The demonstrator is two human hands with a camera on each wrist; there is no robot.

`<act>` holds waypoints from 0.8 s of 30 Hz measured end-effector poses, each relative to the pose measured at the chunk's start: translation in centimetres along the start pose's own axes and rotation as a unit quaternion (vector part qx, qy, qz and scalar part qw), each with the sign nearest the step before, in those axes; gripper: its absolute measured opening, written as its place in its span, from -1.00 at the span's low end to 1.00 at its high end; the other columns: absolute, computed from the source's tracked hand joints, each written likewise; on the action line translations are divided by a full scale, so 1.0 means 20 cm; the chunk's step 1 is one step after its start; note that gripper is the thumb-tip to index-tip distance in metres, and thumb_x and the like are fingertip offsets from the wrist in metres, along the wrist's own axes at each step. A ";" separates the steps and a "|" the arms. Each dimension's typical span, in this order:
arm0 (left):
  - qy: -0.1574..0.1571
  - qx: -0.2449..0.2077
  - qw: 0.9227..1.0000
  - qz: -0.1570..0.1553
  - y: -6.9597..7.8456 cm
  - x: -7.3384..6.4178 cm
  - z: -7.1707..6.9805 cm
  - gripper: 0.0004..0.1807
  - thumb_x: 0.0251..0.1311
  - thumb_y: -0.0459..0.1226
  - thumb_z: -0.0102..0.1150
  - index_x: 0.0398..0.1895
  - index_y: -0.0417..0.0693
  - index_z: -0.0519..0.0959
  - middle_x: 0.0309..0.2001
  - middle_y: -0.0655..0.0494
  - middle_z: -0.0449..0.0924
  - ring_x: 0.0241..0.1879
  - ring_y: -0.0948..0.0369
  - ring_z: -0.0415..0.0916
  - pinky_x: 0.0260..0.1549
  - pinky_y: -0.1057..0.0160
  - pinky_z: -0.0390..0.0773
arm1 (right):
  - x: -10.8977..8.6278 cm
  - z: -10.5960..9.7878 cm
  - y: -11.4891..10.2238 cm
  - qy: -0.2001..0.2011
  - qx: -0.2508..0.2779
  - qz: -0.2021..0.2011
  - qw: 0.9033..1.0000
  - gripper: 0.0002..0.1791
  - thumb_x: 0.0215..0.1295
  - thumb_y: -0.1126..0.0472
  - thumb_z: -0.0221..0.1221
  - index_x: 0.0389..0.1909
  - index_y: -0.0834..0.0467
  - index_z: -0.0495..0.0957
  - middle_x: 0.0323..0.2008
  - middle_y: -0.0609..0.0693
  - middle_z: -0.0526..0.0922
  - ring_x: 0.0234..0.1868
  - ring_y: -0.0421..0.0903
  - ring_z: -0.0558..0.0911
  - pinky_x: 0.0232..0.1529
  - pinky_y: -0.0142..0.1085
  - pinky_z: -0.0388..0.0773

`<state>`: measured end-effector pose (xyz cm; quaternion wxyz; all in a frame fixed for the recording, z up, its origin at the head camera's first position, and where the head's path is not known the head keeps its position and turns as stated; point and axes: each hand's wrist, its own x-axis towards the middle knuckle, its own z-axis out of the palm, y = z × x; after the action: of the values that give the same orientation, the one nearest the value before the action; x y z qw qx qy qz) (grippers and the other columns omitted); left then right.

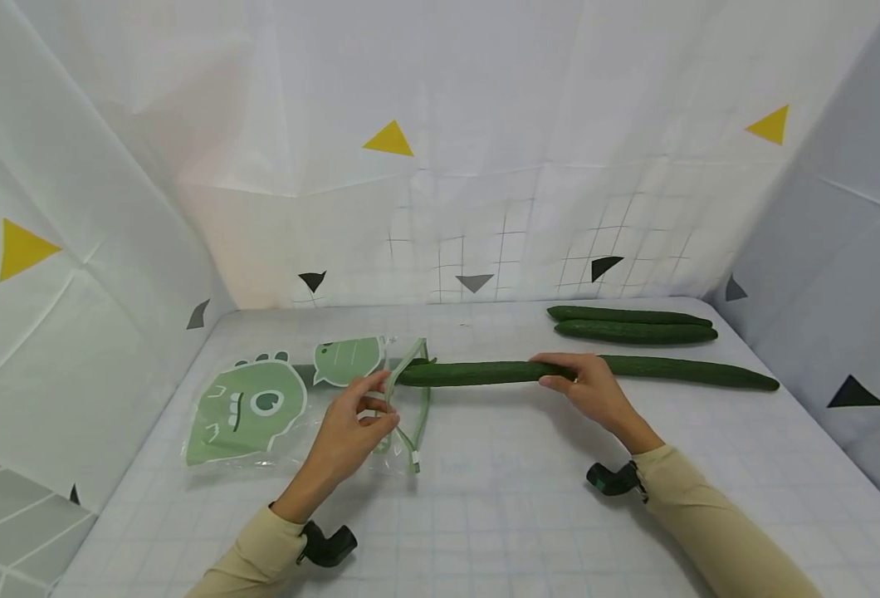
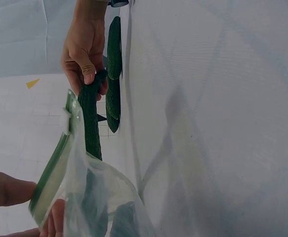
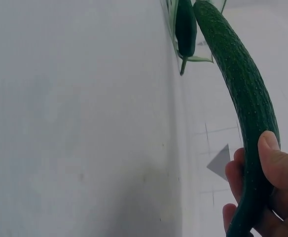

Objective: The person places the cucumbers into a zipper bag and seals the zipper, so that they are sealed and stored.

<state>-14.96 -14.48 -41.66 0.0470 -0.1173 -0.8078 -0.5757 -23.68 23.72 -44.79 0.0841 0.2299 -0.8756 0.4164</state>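
My left hand (image 1: pixel 344 440) pinches the rim of a clear zip bag (image 1: pixel 249 411) with a green cartoon dinosaur print. The mouth faces right and stands apart, edged by a green zip strip (image 2: pixel 50 173). My right hand (image 1: pixel 597 390) grips a long green cucumber (image 1: pixel 477 374) near its right end, thumb on one side and fingers on the other. The cucumber's far tip is at the bag's mouth. Beside that tip, another cucumber (image 3: pixel 185 29) lies in the bag with its stem end at the opening. The bag's print hides much of its inside.
A loose cucumber (image 1: pixel 697 373) lies on the white table (image 1: pixel 500 515) just right of my right hand. Two more cucumbers (image 1: pixel 634 332) lie side by side at the back right. White sheet walls (image 1: pixel 485 83) enclose the table's back and sides.
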 end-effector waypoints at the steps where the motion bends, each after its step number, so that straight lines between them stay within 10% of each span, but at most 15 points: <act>1: 0.000 0.001 1.000 -0.001 0.00 0.00 0.00 -0.31 0.24 -0.53 0.32 0.47 -0.29 0.40 0.19 -0.17 0.50 0.00 0.01 0.60 -0.11 0.26 0.65 | 0.00 0.01 0.00 -0.001 0.002 0.002 1.000 -0.60 0.33 0.35 0.39 0.18 0.12 0.72 0.12 0.04 0.71 -0.17 -0.06 0.60 -0.28 -0.27 0.50; 24: -0.004 0.003 1.000 -0.012 0.00 -0.01 -0.01 -0.30 0.26 -0.50 0.33 0.49 -0.23 0.39 0.20 -0.06 0.50 0.02 0.04 0.59 -0.09 0.28 0.62 | 0.06 0.26 -0.13 -0.012 0.039 0.009 0.999 -0.62 0.31 0.30 0.41 0.15 0.14 0.74 0.11 0.04 0.72 0.19 0.07 0.65 0.13 0.06 0.58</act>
<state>-14.82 -14.58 -41.57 0.0370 -0.1097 -0.8111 -0.5734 -23.35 17.94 -45.81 0.0609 0.2300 -0.8617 0.4483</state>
